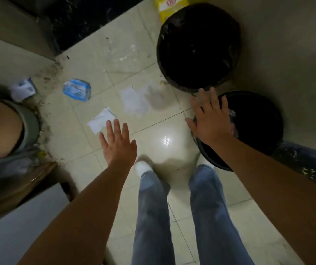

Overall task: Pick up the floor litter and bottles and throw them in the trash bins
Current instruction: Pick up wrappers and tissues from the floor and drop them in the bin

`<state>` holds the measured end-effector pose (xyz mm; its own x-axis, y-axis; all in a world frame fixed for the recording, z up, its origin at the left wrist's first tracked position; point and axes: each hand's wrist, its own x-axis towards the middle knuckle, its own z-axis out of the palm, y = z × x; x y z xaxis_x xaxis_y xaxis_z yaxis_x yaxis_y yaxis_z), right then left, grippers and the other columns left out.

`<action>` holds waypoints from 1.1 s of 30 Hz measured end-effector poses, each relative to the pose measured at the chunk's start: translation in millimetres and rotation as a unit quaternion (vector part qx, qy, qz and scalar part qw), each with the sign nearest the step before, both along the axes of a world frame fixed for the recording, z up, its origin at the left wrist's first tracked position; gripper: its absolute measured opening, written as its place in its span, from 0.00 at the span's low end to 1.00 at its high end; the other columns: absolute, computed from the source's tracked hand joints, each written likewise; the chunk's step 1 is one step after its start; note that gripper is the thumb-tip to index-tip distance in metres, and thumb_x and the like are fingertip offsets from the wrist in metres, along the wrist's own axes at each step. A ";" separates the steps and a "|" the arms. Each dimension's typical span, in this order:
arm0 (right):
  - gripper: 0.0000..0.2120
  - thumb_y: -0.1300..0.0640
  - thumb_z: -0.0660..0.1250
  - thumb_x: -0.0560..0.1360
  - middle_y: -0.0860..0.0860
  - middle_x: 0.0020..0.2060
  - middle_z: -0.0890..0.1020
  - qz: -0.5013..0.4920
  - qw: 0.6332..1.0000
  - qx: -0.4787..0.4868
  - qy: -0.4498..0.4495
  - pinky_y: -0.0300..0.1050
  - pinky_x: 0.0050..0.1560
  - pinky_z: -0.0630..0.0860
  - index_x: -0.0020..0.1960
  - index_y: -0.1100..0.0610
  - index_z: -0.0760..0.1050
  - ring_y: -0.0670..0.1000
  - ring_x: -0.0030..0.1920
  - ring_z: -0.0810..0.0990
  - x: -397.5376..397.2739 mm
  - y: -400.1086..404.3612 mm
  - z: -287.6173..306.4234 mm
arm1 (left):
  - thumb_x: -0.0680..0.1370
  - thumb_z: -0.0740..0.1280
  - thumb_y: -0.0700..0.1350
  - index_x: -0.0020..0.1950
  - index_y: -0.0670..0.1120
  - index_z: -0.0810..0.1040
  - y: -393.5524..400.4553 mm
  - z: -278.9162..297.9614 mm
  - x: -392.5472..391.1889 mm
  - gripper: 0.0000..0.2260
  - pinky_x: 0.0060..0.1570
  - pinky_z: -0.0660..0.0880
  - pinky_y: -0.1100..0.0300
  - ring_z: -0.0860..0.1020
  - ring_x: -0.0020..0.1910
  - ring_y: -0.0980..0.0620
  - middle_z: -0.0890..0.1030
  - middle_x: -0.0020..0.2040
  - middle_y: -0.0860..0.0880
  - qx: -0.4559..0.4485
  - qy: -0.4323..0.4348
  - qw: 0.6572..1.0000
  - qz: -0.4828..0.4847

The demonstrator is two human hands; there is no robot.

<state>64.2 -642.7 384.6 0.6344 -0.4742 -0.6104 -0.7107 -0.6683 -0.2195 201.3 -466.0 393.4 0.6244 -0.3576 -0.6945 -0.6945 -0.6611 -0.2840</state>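
Bare tile floor lies open between wall and bins.

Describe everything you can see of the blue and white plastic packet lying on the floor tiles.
The blue and white plastic packet is a flat, roughly rectangular pouch of shiny, crinkled film, blue round the edges with a pale printed panel too blurred to read. It looks flattened, perhaps empty. It lies flat and slightly askew on the cream tiled floor, near the dirty edge by the wall. Nothing else touches it; both hands are well clear.
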 end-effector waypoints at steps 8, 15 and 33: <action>0.28 0.48 0.49 0.80 0.55 0.78 0.45 0.092 0.994 -0.001 0.061 0.57 0.77 0.42 0.76 0.54 0.45 0.58 0.77 0.41 125.9 88.4 -26.4 | 0.83 0.52 0.52 0.77 0.45 0.45 121.7 -33.5 83.9 0.27 0.77 0.44 0.47 0.38 0.77 0.43 0.41 0.79 0.43 -0.004 0.036 0.986 0.162; 0.26 0.50 0.52 0.80 0.57 0.76 0.56 0.138 0.981 0.004 0.137 0.54 0.75 0.56 0.75 0.58 0.53 0.58 0.76 0.54 195.4 146.1 -114.8 | 0.80 0.61 0.48 0.77 0.44 0.50 192.4 -125.6 114.5 0.30 0.73 0.60 0.46 0.51 0.77 0.40 0.51 0.78 0.41 -0.028 0.088 0.925 0.369; 0.19 0.58 0.57 0.78 0.64 0.68 0.68 0.066 0.988 -0.027 0.136 0.51 0.64 0.68 0.64 0.67 0.69 0.63 0.65 0.68 221.4 172.1 -395.5 | 0.78 0.65 0.45 0.68 0.39 0.66 242.7 -398.9 75.0 0.21 0.57 0.74 0.47 0.72 0.61 0.37 0.73 0.63 0.36 -0.063 0.063 0.875 0.475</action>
<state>285.6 -470.6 -10.9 0.5092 -0.4341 -0.7431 -0.6437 -0.7653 0.0060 276.4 -223.3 -5.4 0.6032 0.2031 -0.7713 0.1656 -0.9779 -0.1279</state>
